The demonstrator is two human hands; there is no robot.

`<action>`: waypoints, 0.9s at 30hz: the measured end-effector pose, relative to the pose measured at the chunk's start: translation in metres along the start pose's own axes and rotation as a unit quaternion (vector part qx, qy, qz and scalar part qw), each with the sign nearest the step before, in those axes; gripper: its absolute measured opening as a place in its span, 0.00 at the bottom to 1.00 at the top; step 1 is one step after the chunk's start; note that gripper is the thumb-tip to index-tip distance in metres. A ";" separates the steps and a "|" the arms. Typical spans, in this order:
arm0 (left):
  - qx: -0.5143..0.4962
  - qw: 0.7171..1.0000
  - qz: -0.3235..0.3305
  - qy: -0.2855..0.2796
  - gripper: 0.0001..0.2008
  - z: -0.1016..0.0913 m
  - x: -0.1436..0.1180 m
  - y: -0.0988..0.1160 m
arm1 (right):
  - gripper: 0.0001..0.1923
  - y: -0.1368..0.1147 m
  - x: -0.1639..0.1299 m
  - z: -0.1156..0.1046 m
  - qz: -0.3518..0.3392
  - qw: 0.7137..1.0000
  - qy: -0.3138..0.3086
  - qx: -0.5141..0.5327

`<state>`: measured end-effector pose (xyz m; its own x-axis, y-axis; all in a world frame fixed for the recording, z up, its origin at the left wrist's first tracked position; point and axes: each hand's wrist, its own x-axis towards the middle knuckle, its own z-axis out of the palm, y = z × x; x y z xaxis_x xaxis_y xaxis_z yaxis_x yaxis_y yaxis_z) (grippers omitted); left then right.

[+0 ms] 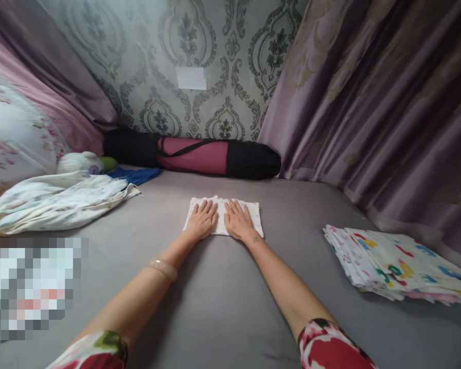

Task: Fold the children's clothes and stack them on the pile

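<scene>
A small folded white cloth with a faint print lies flat on the grey sheet, straight ahead of me. My left hand rests palm down on its left half, fingers stretched out. On the right half lies my right hand, also flat with the fingers extended. Neither hand grips the cloth; both press or rest on top of it. The parts of the cloth under my palms are hidden.
To the right is a stack of folded printed cloths. Loose crumpled cloth lies at left, near a blue cloth and a white plush toy. A long black and maroon bag lies along the wall. Curtains hang at right.
</scene>
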<state>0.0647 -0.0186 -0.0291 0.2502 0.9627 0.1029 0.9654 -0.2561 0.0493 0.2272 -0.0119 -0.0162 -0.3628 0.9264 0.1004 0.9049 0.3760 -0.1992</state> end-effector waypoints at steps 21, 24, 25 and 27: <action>-0.022 0.999 0.019 0.023 0.25 0.002 0.028 -0.002 | 0.30 0.004 0.020 -0.001 0.043 0.999 0.010 0.001; -0.025 1.000 0.014 0.000 0.26 -0.002 0.023 0.000 | 0.30 0.004 0.016 -0.002 0.057 0.998 -0.007 0.003; -0.021 1.000 0.011 -0.004 0.26 -0.003 0.021 0.001 | 0.30 0.003 0.013 -0.002 0.055 0.998 -0.006 0.004; -0.010 1.000 0.006 -0.007 0.27 -0.006 0.014 0.002 | 0.30 0.000 0.006 -0.001 0.045 0.999 0.010 0.001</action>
<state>0.0699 -0.0058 -0.0218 0.2635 0.9604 0.0907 0.9604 -0.2700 0.0688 0.2250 -0.0062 -0.0147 -0.2753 0.9559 0.1023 0.9332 0.2913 -0.2105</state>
